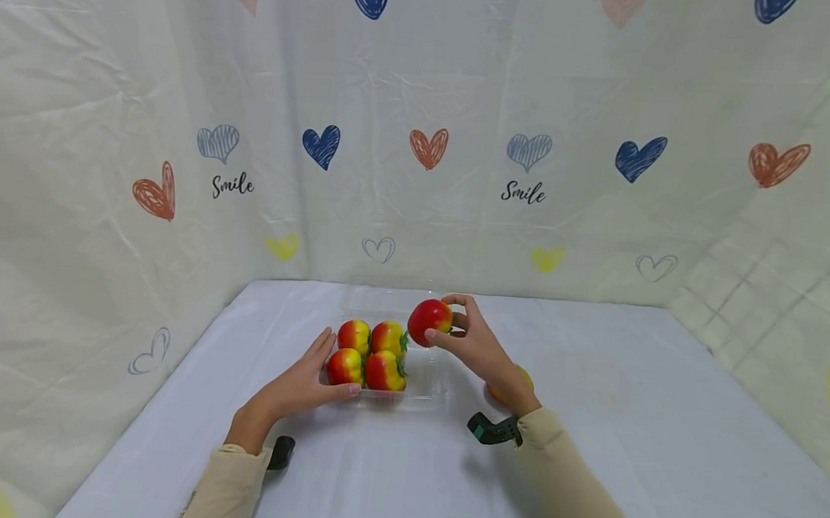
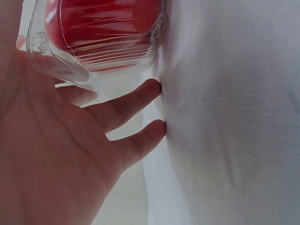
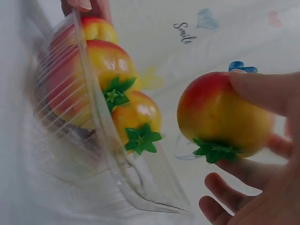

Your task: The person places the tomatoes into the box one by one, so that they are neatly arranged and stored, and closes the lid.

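My right hand (image 1: 477,345) holds a red-and-yellow persimmon (image 1: 429,323) between thumb and fingers, raised over the right part of a clear plastic box (image 1: 424,395). In the right wrist view the held persimmon (image 3: 220,112) shows its green leafy top pointing down, beside the box rim. Several similar persimmons (image 1: 386,371) sit in the left part of the box, leafy tops turned right. My left hand (image 1: 301,381) rests against the box's left side, fingers stretched along it and thumb at the front rim. Two left fingertips (image 2: 152,86) touch the table in the left wrist view.
Another persimmon (image 1: 523,375) lies on the table right of the box, partly hidden behind my right wrist. A white cloth covers the table (image 1: 622,419). Behind it hangs a pale curtain (image 1: 457,222) printed with hearts. The clear lid (image 1: 386,298) stands at the box's back.
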Demonstrator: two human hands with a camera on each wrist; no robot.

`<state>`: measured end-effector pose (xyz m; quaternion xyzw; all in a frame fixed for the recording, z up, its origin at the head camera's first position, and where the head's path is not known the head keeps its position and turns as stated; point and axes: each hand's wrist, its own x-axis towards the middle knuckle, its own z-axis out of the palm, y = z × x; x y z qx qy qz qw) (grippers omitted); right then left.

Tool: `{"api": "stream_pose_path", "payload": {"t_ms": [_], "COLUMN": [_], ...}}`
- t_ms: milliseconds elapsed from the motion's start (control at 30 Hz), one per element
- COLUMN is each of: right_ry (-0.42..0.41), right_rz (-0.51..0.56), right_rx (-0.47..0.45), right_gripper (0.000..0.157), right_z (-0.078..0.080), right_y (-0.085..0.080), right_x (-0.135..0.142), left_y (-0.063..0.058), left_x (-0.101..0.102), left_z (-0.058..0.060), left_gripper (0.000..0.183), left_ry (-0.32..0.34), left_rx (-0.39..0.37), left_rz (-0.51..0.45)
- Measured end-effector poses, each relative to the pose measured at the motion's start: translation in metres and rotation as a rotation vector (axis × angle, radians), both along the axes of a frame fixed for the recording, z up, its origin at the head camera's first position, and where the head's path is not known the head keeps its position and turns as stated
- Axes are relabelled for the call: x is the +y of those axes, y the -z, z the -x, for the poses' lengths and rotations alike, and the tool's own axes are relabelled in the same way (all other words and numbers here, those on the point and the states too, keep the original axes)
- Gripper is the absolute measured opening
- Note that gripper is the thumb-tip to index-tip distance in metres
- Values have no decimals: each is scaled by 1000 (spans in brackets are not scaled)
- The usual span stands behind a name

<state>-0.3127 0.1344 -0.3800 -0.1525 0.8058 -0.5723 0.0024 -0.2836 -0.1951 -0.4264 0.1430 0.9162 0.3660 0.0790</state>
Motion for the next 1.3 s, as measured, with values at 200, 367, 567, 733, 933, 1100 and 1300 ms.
{"api": "stream_pose_path", "payload": {"t_ms": [200,367,567,733,933,1100,1300], "right_ry": [45,69,59,58,58,65,79], "right_rz": [-116,-219,-307,-368,-451,-497,-532], "right_rx": [-6,82,158,214,299,300,298], "right_gripper": [71,69,66,65,63,64,65], "right_z": [1,2,7,8,6,5,5], "right_y": [12,19,27,32,33,36,38], "right_x": [-6,-8,-11,-15,-18,-21,-24], "left_y": [0,-1,-4,-5,-5,-6,-3], "left_x": [1,2,3,4,4,3,1], "left_z": [0,1,0,-1,-1,-2,-1], "left_gripper": [128,127,128,127,127,127,127], "left_ry": [4,5,2,7,4,3,-1], "left_rx": [1,2,-3,-1,-7,-8,-5], "left_rz": [-9,-11,-11,-16,-17,-16,-18]}}
